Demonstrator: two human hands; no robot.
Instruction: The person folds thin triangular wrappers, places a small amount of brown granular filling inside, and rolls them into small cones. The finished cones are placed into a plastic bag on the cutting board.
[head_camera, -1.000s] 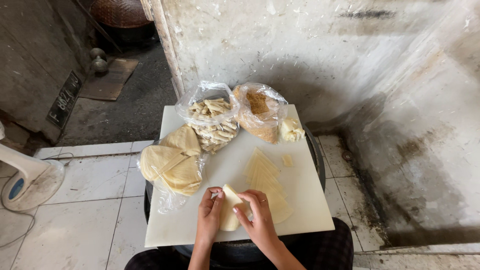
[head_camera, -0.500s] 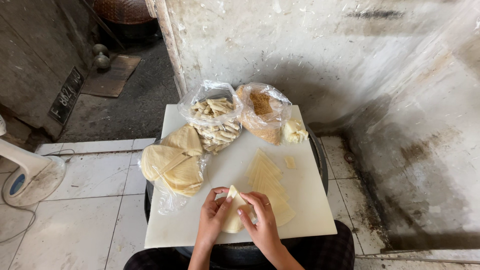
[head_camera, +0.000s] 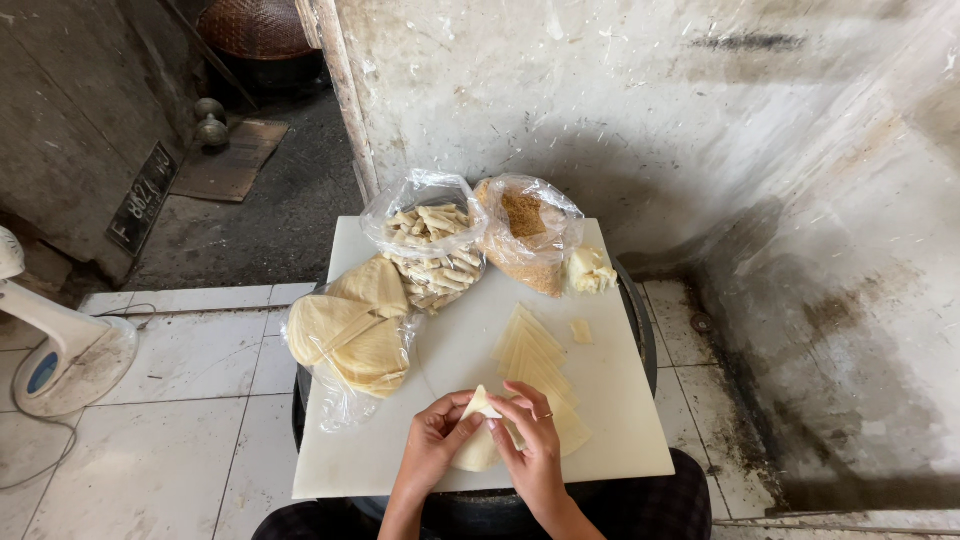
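Down at the near edge of the white board (head_camera: 620, 420), both hands meet over a pale wrapper (head_camera: 476, 450). The left hand (head_camera: 432, 447) cups it from the left, its fingers (head_camera: 462, 426) curled and pinching the raised upper corner. The right hand (head_camera: 533, 445) comes in from the other side, a ring on one finger, its fingers (head_camera: 512, 412) bent and pressed onto the same folded corner, so the two hands touch there. The wrapper's lower part lies flat on the board, just beside a fanned stack of triangular sheets (head_camera: 535, 365) that runs up and to the right. A small pale scrap (head_camera: 581, 331) sits apart above that stack. Farther left, an open clear bag holds round wrappers (head_camera: 350, 330), folded and overlapping. Behind it, a bag of rolled sticks (head_camera: 432, 250) stands next to a bag of brown crumbs (head_camera: 530, 240), with a pale lump (head_camera: 590, 270) touching the crumb bag's right side. The board rests on a dark round tub (head_camera: 640, 330). A white fan base (head_camera: 60, 360) stands on the tiled floor (head_camera: 170, 440) at far left.
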